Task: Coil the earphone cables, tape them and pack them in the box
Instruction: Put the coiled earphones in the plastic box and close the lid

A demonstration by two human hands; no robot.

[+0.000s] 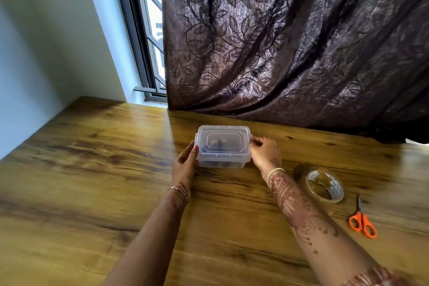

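A small clear plastic box [223, 145] with its lid on stands on the wooden table [92, 169]. Dark coiled earphone cables [214, 144] show dimly through the lid and front wall. My left hand [185, 163] lies flat against the box's left side, fingers straight. My right hand [263, 153] is at the box's right end, its fingertips curled on the side latch there. A roll of clear tape [325, 186] lies to the right of my right forearm.
Orange-handled scissors [362, 219] lie shut at the right, beyond the tape. A dark leaf-patterned curtain [290, 42] hangs down onto the table's far edge behind the box. A window and a white wall stand at the far left.
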